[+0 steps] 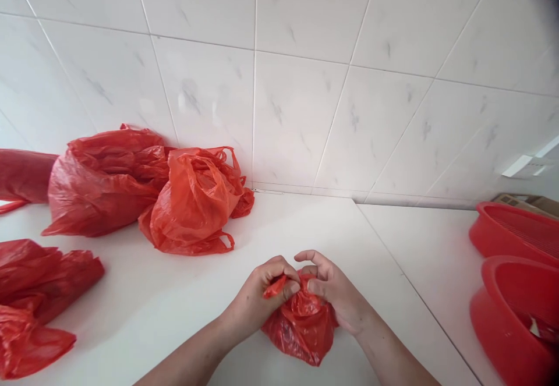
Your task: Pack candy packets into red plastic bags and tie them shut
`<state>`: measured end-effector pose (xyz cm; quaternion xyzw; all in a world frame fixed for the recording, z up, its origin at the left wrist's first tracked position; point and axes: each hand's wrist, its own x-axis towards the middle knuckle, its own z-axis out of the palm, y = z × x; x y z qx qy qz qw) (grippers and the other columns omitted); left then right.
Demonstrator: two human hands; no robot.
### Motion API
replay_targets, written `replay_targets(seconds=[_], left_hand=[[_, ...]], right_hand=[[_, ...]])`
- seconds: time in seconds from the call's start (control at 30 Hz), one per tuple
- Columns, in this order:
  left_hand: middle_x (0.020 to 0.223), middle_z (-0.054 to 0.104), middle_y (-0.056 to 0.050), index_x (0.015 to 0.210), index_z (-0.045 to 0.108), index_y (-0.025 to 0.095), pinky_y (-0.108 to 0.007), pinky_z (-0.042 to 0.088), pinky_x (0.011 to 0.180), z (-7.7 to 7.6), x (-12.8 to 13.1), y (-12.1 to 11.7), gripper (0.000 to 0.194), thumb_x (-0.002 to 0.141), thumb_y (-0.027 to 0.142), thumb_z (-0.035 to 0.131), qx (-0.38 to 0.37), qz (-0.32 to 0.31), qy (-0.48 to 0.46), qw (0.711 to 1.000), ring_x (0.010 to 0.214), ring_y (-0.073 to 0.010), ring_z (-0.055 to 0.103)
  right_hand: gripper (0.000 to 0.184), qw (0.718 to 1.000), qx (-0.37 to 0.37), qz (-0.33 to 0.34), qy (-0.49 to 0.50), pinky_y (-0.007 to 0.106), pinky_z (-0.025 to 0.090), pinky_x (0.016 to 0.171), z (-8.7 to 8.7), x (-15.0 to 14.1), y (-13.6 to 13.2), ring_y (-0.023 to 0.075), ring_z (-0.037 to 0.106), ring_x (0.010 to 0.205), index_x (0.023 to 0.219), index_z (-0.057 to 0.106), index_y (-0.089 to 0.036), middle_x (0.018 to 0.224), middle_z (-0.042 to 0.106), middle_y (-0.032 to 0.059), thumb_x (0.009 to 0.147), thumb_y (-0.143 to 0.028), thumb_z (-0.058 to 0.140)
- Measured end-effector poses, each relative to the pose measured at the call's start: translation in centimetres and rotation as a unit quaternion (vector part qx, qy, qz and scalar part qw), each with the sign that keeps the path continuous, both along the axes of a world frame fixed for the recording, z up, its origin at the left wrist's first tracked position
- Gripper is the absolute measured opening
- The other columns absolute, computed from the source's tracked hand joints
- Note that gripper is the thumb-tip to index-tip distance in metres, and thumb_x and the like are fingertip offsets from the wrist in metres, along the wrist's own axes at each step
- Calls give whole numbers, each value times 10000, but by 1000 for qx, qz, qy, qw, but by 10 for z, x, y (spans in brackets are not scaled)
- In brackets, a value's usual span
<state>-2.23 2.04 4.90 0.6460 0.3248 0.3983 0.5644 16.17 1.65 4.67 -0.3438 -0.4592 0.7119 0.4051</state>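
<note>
Low in the middle of the head view a small red plastic bag (305,330) rests on the white table, bunched together at its top. My left hand (271,290) is closed on the gathered top, a tuft of plastic showing between thumb and fingers. From the other side my right hand (334,290) grips the same top, thumb pressing on the plastic and the index finger raised and curled. What the bag contains is hidden.
Filled red plastic bags (192,205) stand along the tiled wall (301,118) at the left. More red bags (48,298) lie at the left edge. Two red plastic baskets (498,310) stand at the right, with a cardboard box (537,202) behind. A seam crosses the white tabletop (384,298).
</note>
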Motion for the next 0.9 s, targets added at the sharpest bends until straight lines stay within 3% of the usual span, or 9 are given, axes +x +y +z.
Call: replay_targets(seconds=[0.07, 0.17, 0.27, 0.4, 0.47, 0.57, 0.67, 0.77, 0.9], left_hand=[[783, 538, 10, 747, 576, 179, -227, 404, 652, -3, 2, -1, 64, 808, 163, 564, 53, 61, 53, 995, 696, -109, 503], [678, 496, 55, 783, 476, 208, -206, 375, 563, -9, 7, -5, 105, 788, 122, 535, 57, 123, 66, 989, 595, -90, 436], [673, 495, 63, 781, 426, 217, -200, 367, 545, -15, 11, -9, 155, 782, 140, 560, 88, 135, 73, 984, 586, -87, 423], [754, 510, 31, 762, 444, 209, -201, 375, 571, -20, 11, -10, 194, 755, 23, 496, 233, 121, 102, 960, 642, -91, 455], [785, 517, 13, 778, 476, 204, -203, 383, 580, -22, 10, -9, 266, 708, -50, 440, 309, 114, 123, 936, 658, -94, 466], [828, 545, -16, 808, 518, 193, -215, 414, 603, -23, 7, -6, 310, 689, -78, 424, 398, 120, 151, 897, 686, -104, 492], [852, 573, -33, 815, 537, 179, -226, 430, 613, -22, 5, -5, 273, 743, -65, 437, 455, 136, 174, 863, 696, -109, 503], [884, 587, -45, 841, 557, 168, -265, 446, 667, -20, 3, -6, 227, 791, -36, 472, 503, 151, 189, 830, 749, -128, 510], [864, 599, -41, 873, 580, 154, -312, 425, 700, -12, 0, -10, 191, 829, -7, 489, 567, 148, 199, 785, 771, -147, 479]], right_hand=[[561, 999, 9, 6, -42, 245, 426, 661, 6, 0, -3, 96, 519, 671, 1141, 502, -257, 791, 545, -46, 653, -222, 777], [554, 990, 34, -6, -140, 289, 460, 725, 13, -4, -8, 135, 563, 766, 1179, 475, -288, 878, 579, -33, 688, -151, 693], [372, 968, 77, -59, -232, 282, 467, 673, 12, -12, -11, 151, 579, 748, 1070, 549, -261, 843, 612, -24, 723, -132, 578], [309, 935, 129, -145, -297, 279, 473, 684, 3, -17, -8, 157, 602, 761, 935, 648, -233, 824, 663, -10, 722, -108, 462], [373, 937, 132, -157, -284, 293, 482, 739, 2, -15, -7, 162, 619, 804, 994, 661, -239, 881, 680, -3, 725, -105, 440], [405, 962, 114, -113, -221, 307, 478, 797, 4, -7, -5, 175, 622, 874, 1064, 650, -236, 965, 680, 13, 731, -103, 463], [292, 990, 69, -76, -100, 332, 471, 817, 6, 1, -3, 193, 617, 889, 1061, 651, -206, 967, 679, 49, 816, -228, 493], [263, 994, 19, -106, -21, 325, 474, 769, 5, 6, -1, 182, 614, 802, 973, 669, -177, 867, 675, 62, 840, -371, 550], [218, 987, -4, -159, 15, 238, 430, 613, 4, 11, 6, 96, 517, 601, 916, 640, -218, 683, 566, -39, 720, -283, 710]])
